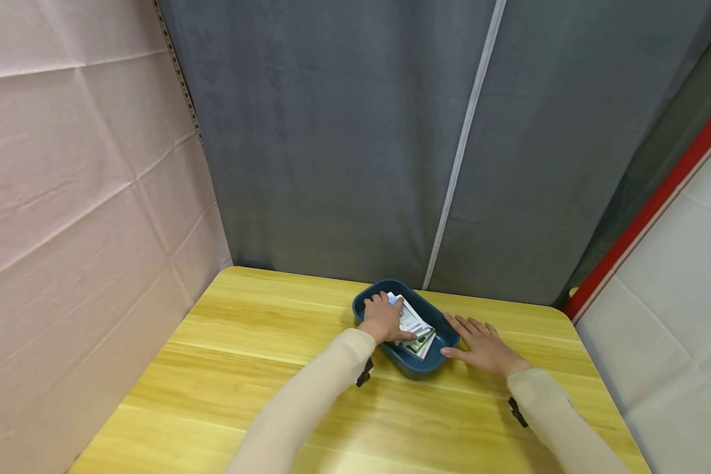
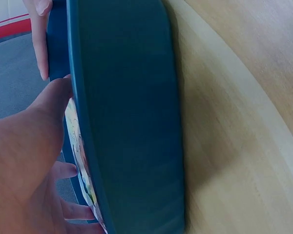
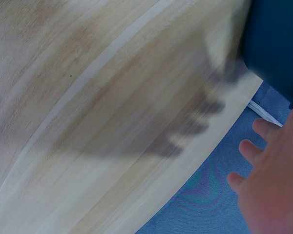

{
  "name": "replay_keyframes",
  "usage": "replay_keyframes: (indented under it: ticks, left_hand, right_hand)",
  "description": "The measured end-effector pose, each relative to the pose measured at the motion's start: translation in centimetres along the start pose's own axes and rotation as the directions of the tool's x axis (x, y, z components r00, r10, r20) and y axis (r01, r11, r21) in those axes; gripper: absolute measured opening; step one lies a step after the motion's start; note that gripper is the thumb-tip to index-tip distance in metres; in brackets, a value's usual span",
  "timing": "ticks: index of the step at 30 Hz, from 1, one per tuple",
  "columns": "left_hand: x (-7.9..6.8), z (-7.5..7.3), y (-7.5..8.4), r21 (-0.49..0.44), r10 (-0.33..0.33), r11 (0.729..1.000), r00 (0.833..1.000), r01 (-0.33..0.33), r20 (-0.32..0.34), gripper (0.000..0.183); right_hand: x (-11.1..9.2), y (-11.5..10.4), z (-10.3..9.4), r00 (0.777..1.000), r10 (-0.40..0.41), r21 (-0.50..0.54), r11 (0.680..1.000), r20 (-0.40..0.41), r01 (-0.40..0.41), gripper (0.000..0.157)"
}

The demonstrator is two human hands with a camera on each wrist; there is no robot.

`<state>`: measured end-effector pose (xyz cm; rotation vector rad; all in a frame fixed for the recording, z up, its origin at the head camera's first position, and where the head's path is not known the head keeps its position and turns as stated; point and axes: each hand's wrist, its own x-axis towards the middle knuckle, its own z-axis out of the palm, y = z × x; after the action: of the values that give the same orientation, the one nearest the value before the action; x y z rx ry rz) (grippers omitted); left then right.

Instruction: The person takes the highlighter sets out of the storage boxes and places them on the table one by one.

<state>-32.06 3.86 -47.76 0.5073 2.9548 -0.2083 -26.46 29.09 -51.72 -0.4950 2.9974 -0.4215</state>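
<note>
Head view: left hand, fingers spread and released, lies over printed cards inside the dark-blue bin on the table; right hand, fingers extended, is at its rim. Left wrist view: thumb near the rim. Right wrist view: fingers grasp nothing.
</note>
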Motion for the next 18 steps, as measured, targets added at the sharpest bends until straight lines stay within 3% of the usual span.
replay_keyframes:
  ticks: [18]
  left_hand:
    - [0.35,0.65,0.12,-0.019,-0.018,1.000,1.000,0.018,-0.011,0.102]
  right_hand:
    - [-0.03,0.01,0.06,1.000,-0.002,-0.004,1.000,-0.009,0.002,0.086]
